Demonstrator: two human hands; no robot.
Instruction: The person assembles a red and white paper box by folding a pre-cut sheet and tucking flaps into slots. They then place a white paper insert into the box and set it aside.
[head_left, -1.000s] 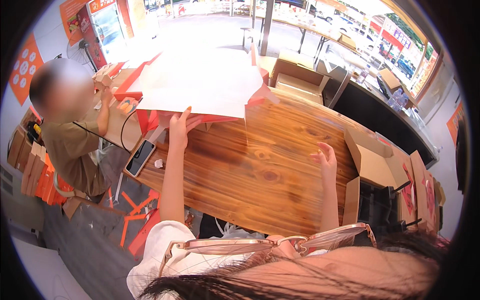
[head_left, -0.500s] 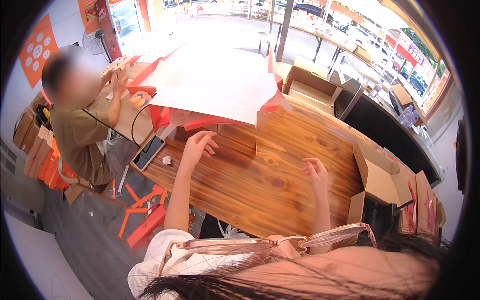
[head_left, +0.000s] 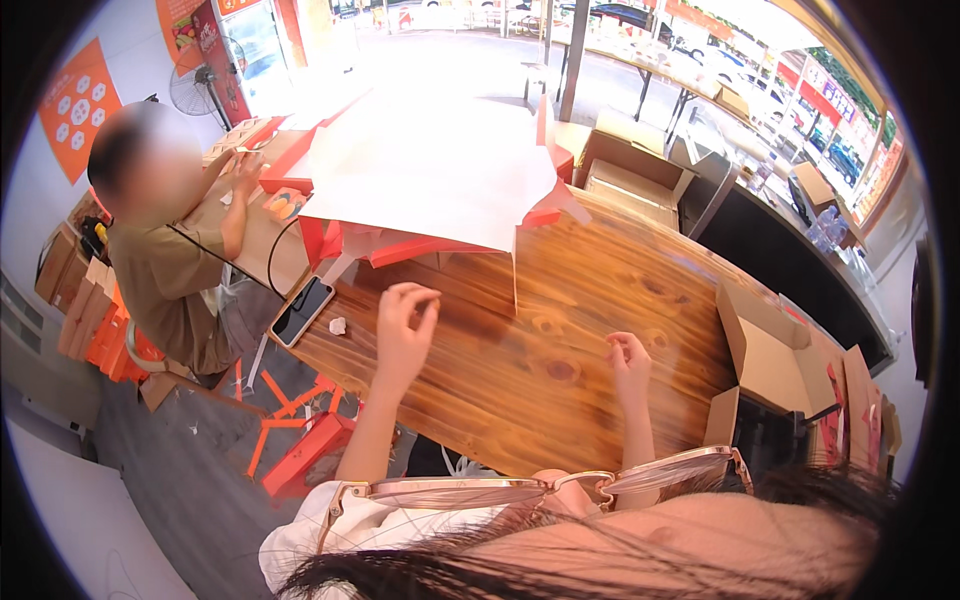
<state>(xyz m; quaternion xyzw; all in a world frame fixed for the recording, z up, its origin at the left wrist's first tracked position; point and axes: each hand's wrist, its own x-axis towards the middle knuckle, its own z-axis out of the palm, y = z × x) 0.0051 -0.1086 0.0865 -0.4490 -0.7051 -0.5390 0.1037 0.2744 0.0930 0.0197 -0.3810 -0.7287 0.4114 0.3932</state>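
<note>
My left hand (head_left: 403, 328) is raised over the near part of the wooden table (head_left: 540, 375), loosely curled, with a gap between thumb and fingers and nothing visible in it. To the right, my right hand (head_left: 628, 362) hovers above the tabletop with bent fingers, and nothing shows in it either. Beyond my left hand lies a broad pile of white sheets with red flaps (head_left: 425, 175), overexposed on top. Neither hand touches it. A phone (head_left: 303, 312) and a small crumpled white scrap (head_left: 338, 326) rest on the table left of my left hand.
Open cardboard boxes stand at the right (head_left: 770, 345) and far right (head_left: 640, 185). At the left, another person (head_left: 165, 260) handles something on a table. Red-orange strips (head_left: 285, 405) and a red box (head_left: 315, 450) lie on the floor.
My left hand has moved slightly down and right, its fingers and thumb now closer together. My right hand has lowered a little and its fingers are more bent.
</note>
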